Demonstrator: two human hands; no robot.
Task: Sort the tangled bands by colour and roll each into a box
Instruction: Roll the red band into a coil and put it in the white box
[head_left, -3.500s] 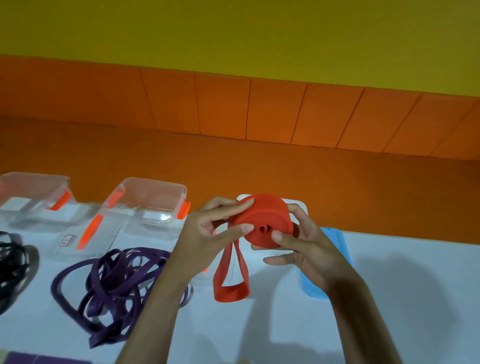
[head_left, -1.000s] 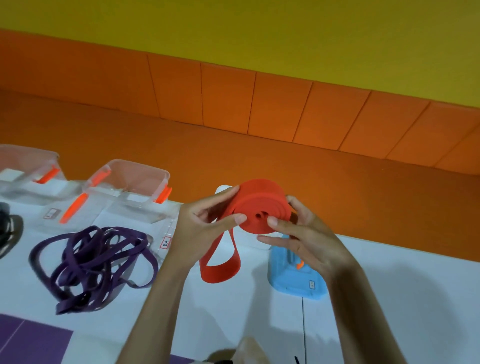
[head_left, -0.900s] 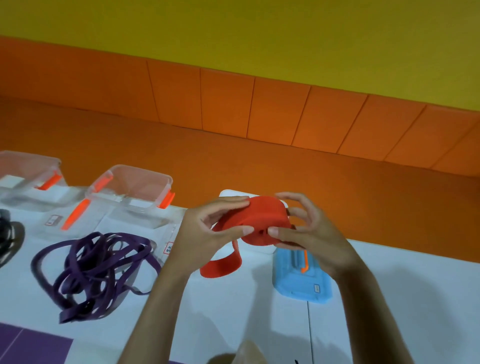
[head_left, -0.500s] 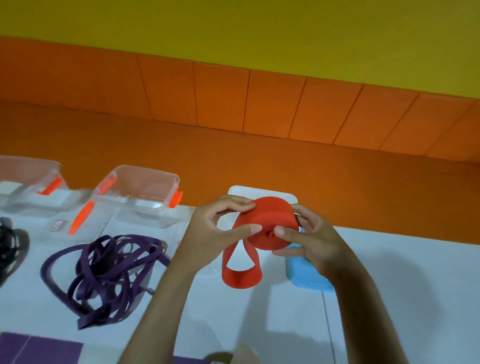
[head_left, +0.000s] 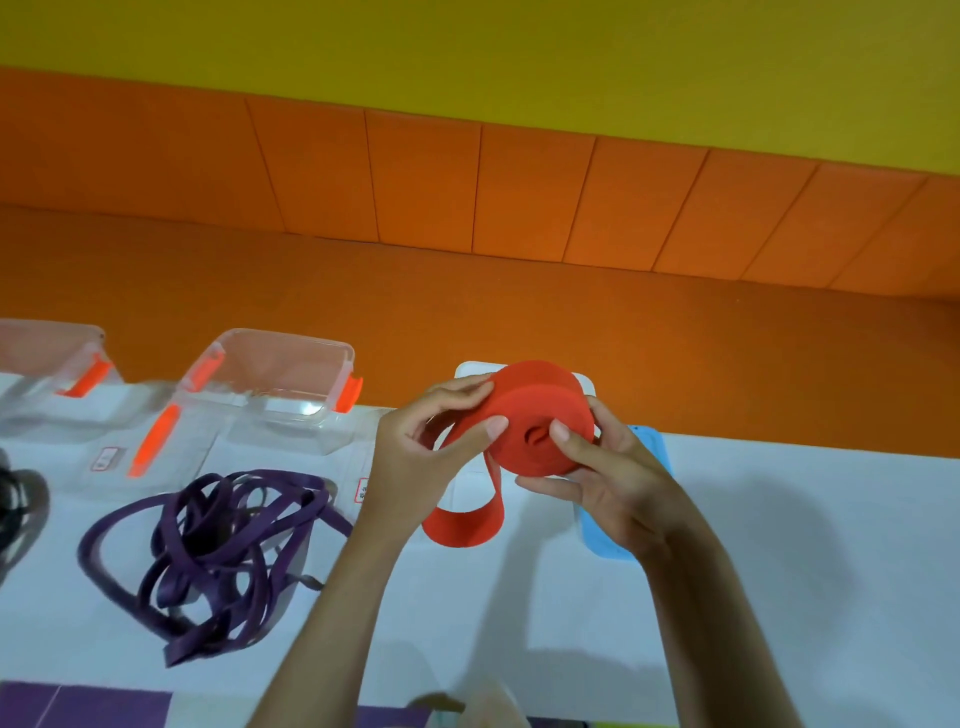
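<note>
Since a few seconds ago the tail we have yet to wind has grown shorter and the coil fatter, and the coil, tipped away from us a moment back, again shows us its flat face. Our left hand (head_left: 415, 457) pinches the flat red rubber band (head_left: 540, 415) between thumb and fingers just where the strip runs onto the coil. Our right hand (head_left: 618, 483) is clamped on the coil itself, thumb pressed near its small centre hole and fingers curled behind. We hold the coil in the air, above the white tabletop (head_left: 779, 545), and below it only a short loose red loop (head_left: 462, 525) hangs. We judge this band nearly rolled: a few more turns should take it up, and then it needs a box. Just behind the coil peeps a white rounded plastic piece (head_left: 470, 370), box or lid we cannot tell. Just right of the coil, half hidden by our right hand, lies a pale blue plastic piece (head_left: 649, 441). Left of the coil stands an empty clear plastic box with orange clips (head_left: 275, 384), and further left a second clear box (head_left: 47, 358). Lower left of the coil the tangled purple rubber band (head_left: 218, 551) lies unrolled, and far left a black band (head_left: 10, 499) shows at the frame edge, so most of the sorting is still ahead.
</note>
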